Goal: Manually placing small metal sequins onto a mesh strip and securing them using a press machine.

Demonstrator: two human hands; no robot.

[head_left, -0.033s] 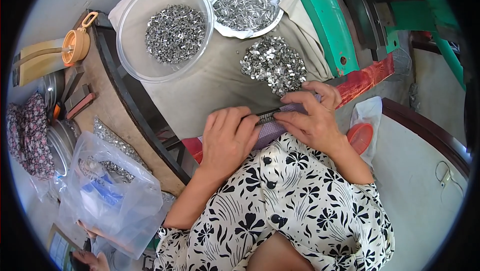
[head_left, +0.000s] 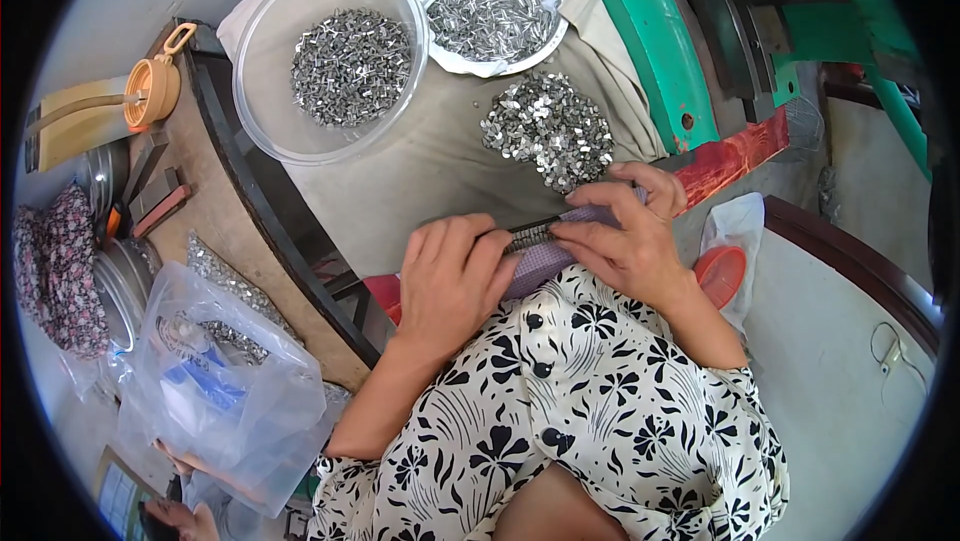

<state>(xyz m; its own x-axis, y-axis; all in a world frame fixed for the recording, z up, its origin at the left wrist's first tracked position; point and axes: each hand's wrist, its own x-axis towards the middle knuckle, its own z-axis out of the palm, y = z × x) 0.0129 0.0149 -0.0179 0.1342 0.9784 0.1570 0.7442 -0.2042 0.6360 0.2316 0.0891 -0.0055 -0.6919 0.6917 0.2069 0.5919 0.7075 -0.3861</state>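
A narrow dark strip [head_left: 533,234] with a row of small metal pieces along it lies between my hands, over a purple checked cloth [head_left: 540,266] at the near edge of the table. My left hand [head_left: 445,276] is closed around the strip's left end, its fingertips hiding that part. At the other end, my right hand [head_left: 630,236] pinches the strip between thumb and fingers, close to the cloth. Just beyond the right fingers is a loose heap of small flat shiny metal pieces [head_left: 550,131]. Whether a single piece sits in the right fingertips is too small to tell.
Farther back stand a clear plastic bowl [head_left: 241,81] of small metal pieces and a cloth-lined bowl [head_left: 558,36] of thin metal pieces. A green machine frame [head_left: 650,51] rises at the right. Clear plastic bags [head_left: 270,421] and an orange lidded item [head_left: 155,91] are at the left.
My left hand has shifted slightly left along the strip, so more of its row of metal pieces shows. My right hand has barely moved.
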